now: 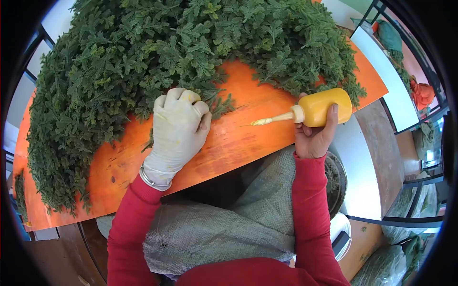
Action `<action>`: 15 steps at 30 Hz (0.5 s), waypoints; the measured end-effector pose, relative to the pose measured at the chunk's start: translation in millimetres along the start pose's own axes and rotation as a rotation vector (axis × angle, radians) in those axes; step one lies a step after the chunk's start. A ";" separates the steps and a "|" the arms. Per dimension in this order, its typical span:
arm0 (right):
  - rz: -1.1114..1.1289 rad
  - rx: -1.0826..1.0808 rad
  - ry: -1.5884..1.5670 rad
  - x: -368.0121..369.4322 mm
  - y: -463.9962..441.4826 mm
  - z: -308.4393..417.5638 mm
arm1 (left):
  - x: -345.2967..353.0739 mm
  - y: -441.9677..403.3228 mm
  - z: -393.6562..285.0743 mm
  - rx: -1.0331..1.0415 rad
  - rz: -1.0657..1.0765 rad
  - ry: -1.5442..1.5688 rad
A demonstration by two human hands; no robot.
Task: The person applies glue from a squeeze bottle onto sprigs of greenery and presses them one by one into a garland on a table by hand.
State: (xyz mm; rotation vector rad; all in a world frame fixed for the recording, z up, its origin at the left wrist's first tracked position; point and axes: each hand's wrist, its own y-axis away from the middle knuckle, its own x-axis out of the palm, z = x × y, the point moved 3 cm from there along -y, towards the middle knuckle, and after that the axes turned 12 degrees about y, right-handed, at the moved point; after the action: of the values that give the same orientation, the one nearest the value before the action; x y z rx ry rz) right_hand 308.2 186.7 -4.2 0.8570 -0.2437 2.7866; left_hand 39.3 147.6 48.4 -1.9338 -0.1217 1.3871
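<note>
My left hand (179,128), in a whitish glove with yellowish smears, is closed at the front edge of a large heap of green fir sprigs (191,43). Its curled fingertips are hidden, so whatever they grip does not show. Just right of the knuckles, one sprig (222,106) lies on the orange board. My right hand (315,136) is bare and wrapped round a yellow squeeze bottle (327,107). The bottle lies sideways in the grip, its long nozzle (274,118) pointing left over the board, with pale yellow paste around the tip.
The orange tabletop (191,164) runs under the heap, its near edge close to my lap. Grey woven cloth (219,229) covers my legs. Below right stand a dark round container (336,183) and a white bucket (347,224). Plastic-wrapped bundles (386,267) lie on the floor.
</note>
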 end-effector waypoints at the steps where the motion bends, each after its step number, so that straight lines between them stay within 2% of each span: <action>1: 0.000 0.002 -0.011 -0.2 -0.2 -0.2 | -3.8 0.1 -1.6 0.005 -0.019 0.010; 6: 0.002 -0.010 -0.020 -2.8 -2.8 -0.1 | -11.4 -11.9 -13.3 0.021 -0.032 0.025; 9: -0.002 -0.004 0.002 -1.6 -2.3 0.7 | 13.1 -22.1 -7.0 0.032 0.049 -0.023; 12: -0.011 -0.005 -0.003 -0.5 -2.0 2.3 | 24.5 -27.5 0.4 0.073 0.041 -0.038; 15: -0.010 -0.003 -0.016 -3.3 -2.3 1.5 | 13.7 -31.8 0.2 0.068 -0.068 0.022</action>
State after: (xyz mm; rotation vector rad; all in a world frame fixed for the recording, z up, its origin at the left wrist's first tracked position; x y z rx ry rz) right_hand 312.3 188.1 -4.6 0.8771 -0.2457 2.7707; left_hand 55.1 177.1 57.1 -1.8716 -0.1265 1.3084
